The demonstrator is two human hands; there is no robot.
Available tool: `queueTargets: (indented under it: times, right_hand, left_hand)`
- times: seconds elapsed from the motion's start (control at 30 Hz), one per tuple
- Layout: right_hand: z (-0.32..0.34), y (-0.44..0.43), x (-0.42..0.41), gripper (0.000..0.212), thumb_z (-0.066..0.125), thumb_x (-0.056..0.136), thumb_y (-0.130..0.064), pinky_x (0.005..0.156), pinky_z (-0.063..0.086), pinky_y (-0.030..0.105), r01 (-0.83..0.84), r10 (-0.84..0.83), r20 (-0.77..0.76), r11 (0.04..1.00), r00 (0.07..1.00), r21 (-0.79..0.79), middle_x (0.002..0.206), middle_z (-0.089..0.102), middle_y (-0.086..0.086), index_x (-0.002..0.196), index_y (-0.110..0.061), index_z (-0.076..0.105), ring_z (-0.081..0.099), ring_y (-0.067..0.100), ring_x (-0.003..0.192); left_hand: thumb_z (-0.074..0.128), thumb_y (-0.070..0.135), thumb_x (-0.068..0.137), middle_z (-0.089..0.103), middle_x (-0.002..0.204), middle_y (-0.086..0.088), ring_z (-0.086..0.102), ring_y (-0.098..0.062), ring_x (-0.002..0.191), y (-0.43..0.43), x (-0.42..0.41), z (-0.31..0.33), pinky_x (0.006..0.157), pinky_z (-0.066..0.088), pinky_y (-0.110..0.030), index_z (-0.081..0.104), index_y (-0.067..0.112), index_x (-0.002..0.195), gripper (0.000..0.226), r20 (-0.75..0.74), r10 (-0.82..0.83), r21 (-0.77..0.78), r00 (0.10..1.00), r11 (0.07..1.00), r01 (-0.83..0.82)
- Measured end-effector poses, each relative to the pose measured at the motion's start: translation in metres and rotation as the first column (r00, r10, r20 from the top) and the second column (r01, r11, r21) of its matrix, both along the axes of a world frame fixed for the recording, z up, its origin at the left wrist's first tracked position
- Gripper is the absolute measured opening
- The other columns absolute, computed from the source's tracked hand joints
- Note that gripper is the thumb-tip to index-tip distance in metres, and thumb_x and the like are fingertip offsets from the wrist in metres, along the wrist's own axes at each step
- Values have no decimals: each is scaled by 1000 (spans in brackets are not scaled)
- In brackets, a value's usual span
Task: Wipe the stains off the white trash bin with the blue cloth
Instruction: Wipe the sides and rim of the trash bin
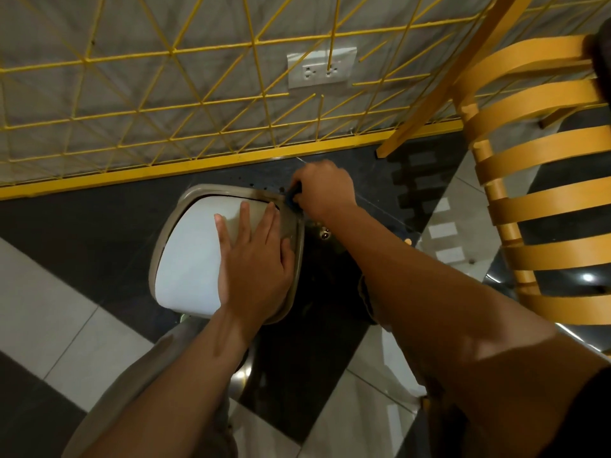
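The white trash bin (188, 256) stands on the floor below me, seen from above, with a white lid inside a greyish rim. My left hand (256, 259) lies flat on the right side of the lid, fingers spread and pointing toward the wall. My right hand (322, 190) is closed on the blue cloth (292, 200), of which only a small bunched piece shows under the fingers. The cloth presses against the bin's far right rim corner.
A yellow wire grid fence (172, 104) with a yellow base rail runs along the wall behind the bin, over a wall socket (322, 71). A yellow slatted chair (535, 180) stands close on the right. The floor has black and white tiles; dark spots (264, 185) lie beyond the bin.
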State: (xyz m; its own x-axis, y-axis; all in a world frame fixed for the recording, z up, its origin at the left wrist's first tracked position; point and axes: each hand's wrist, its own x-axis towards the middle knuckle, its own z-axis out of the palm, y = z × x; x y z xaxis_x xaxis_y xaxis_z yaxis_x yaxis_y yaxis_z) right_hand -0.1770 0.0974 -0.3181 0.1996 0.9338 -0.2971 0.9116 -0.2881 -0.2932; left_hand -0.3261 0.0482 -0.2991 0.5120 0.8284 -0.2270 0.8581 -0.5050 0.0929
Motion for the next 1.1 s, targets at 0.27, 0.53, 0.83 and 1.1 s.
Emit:
queueTargets:
  times: [0.27,0.53,0.83,1.1]
  right_hand:
    - [1,13,-11,22,54,91,-15,85,46,39,-44,45,26,998,999,-37,113,63,10,110,-12,64,52,28,111]
    - [4,-14,0,24,60,87,-20,79,50,39,108,-116,-90,990,989,-95,111,62,11,108,-10,65,57,28,104]
    - [-8,-66,-9,22,59,85,-29,66,48,33,298,-328,-243,942,913,-154,97,66,10,99,-13,66,62,27,88]
    - [-7,-31,-5,27,60,84,-25,79,50,39,241,-245,-146,970,959,-40,111,61,11,108,-12,62,55,29,105]
  left_hand:
    - [19,36,93,53,136,-9,33,-38,135,-1,3,0,110,10,-61,48,8,133,57,26,14,14,1000,1000,-15]
    - [18,37,93,45,143,-2,22,-33,141,-1,2,0,109,-13,-53,43,15,138,56,23,-34,14,999,999,33]
    - [30,34,93,43,145,-3,22,-34,141,2,2,1,110,-8,-54,42,14,138,51,42,-34,23,999,999,33]
    - [32,32,92,46,143,-5,24,-34,140,5,5,0,112,0,-57,41,11,138,51,83,-16,16,996,1000,14]
